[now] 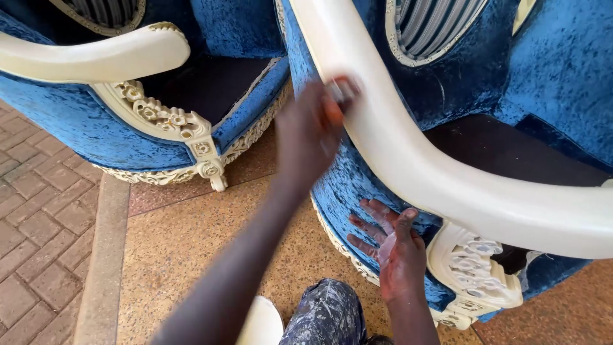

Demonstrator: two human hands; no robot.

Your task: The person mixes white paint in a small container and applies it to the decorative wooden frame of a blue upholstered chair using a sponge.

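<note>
My left hand (311, 131) reaches up and presses a small brownish pad (341, 91), blurred and perhaps sandpaper, against the cream-painted armrest (408, 160) of a blue velvet armchair (562, 70). My right hand (391, 246), smeared with pale dust, lies flat with its fingers spread on the chair's blue side panel (348, 185), just left of the carved cream front post (472, 265). It holds nothing.
A second blue armchair (236, 32) with a cream armrest (96, 57) and carved trim stands to the left. The floor is speckled tan, with brick paving (38, 217) beyond a kerb at left. My paint-spattered knee (325, 313) and a white rounded object (262, 322) are at the bottom.
</note>
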